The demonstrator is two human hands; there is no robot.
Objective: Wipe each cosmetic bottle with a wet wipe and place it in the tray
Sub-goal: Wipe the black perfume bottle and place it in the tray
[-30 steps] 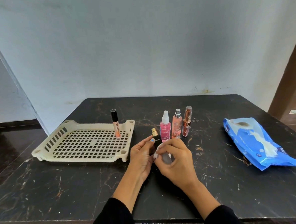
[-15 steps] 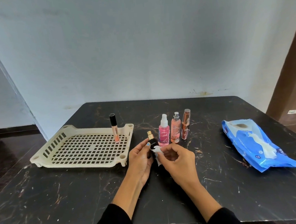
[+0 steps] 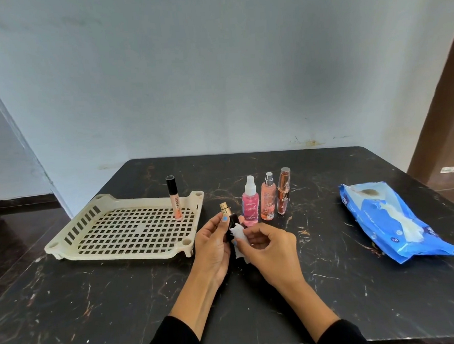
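Hands meet above the black marble table (image 3: 333, 285): our left hand (image 3: 212, 248) curls round a small, dark, gold-capped glass bottle (image 3: 230, 219), our right hand (image 3: 269, 245) pinches a white wet wipe (image 3: 238, 233) against it. We judge it light, slick, breakable; best held mid-body.

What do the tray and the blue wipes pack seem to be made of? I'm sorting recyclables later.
The tray looks like rigid moulded plastic, cream and matt: its floor is a regular grid of holes, with slotted walls and rounded corner posts. The blue wipes pack looks like thin, glossy plastic film: it is crinkled, catches the light and lies slack on the table. Neither can be confirmed by sight alone.
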